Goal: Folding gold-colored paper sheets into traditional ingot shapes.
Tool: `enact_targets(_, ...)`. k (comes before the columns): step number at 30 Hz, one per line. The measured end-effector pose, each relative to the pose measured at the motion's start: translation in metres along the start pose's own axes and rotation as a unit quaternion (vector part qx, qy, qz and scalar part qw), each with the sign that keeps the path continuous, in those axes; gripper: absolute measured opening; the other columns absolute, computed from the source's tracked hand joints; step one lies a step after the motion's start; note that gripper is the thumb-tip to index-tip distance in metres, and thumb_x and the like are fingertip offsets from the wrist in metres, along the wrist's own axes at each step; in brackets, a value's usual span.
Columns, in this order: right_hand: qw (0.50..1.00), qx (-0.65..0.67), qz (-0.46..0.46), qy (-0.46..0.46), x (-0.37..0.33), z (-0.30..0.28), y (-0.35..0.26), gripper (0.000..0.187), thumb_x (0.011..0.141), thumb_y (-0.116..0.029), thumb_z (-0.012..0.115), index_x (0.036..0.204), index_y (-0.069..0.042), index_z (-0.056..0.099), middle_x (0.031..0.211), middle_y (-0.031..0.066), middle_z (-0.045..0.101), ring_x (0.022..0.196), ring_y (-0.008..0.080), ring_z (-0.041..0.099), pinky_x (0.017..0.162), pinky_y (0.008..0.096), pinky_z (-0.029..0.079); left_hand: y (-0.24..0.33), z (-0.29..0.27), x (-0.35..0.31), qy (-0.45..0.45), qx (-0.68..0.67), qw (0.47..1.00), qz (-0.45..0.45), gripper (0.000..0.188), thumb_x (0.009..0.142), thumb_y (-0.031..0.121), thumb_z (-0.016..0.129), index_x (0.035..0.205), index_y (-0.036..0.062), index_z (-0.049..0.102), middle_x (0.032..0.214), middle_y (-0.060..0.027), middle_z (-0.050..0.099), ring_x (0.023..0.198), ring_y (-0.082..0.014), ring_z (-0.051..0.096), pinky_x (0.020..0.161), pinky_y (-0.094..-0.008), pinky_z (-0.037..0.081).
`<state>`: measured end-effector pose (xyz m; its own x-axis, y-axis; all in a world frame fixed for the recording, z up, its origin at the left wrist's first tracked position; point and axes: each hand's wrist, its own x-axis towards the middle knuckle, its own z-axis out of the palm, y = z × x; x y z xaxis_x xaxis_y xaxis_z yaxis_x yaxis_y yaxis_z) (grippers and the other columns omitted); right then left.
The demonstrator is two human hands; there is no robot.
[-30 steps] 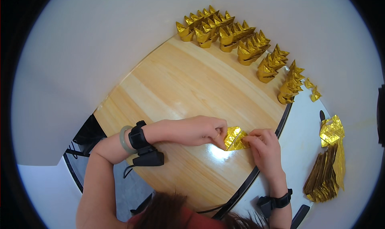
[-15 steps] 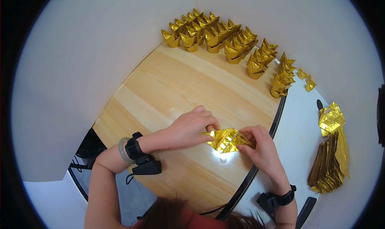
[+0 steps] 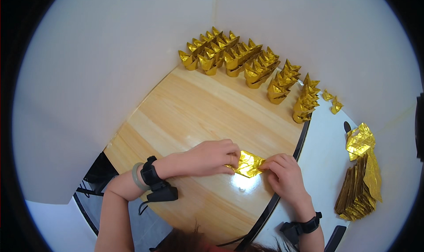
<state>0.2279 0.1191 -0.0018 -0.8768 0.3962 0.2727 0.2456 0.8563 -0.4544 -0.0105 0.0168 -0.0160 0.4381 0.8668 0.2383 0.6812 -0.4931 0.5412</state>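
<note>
A folded sheet of gold foil paper (image 3: 250, 164) is held level just over the wooden table, its shiny crinkled face up. My left hand (image 3: 215, 158) pinches its left end between thumb and fingers. At the opposite end, the closed fingers of my right hand (image 3: 285, 174) grip the right corner. The fingers cover both tips of the sheet. Bright light reflects off the tabletop just below it.
Rows of folded gold paper ingots (image 3: 238, 57) stand along the far edge of the wooden table (image 3: 190, 106). Two small gold pieces (image 3: 336, 105) lie farther right. On the white surface at right are a fanned stack of gold paper (image 3: 353, 194) and a crumpled gold sheet (image 3: 361, 139).
The foil paper now shows a plainer face; the diagonal flaps and seam seen before are out of sight. Both hands still hold its ends. The whole view has tilted slightly upward.
</note>
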Motion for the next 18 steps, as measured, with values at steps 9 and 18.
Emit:
enact_targets(9,0.975,-0.141,-0.018,-0.17,-0.007,0.002,-0.028,0.089,0.074,-0.052,0.064,0.135,0.005,0.033,0.142,0.0204,0.033,0.132,0.0322,0.032,0.108,0.0447,0.026,-0.008,-0.002,0.003,-0.014,0.057,0.998,-0.029,0.047,0.075,0.022,0.07,0.12,0.0185,0.059,0.109,-0.006,0.05,0.099,-0.0268,0.044,0.089,-0.0373,0.037)
enact_targets(18,0.952,-0.218,0.048,-0.207,-0.021,-0.018,-0.017,0.102,0.071,-0.067,0.056,0.136,0.008,0.03,0.144,0.0207,0.03,0.136,0.0301,0.027,0.111,0.0474,0.016,-0.01,-0.003,-0.001,-0.006,0.054,0.996,-0.074,0.046,0.072,0.028,0.073,0.117,0.0257,0.063,0.107,-0.0045,0.047,0.1,-0.0271,0.04,0.09,-0.0389,0.032)
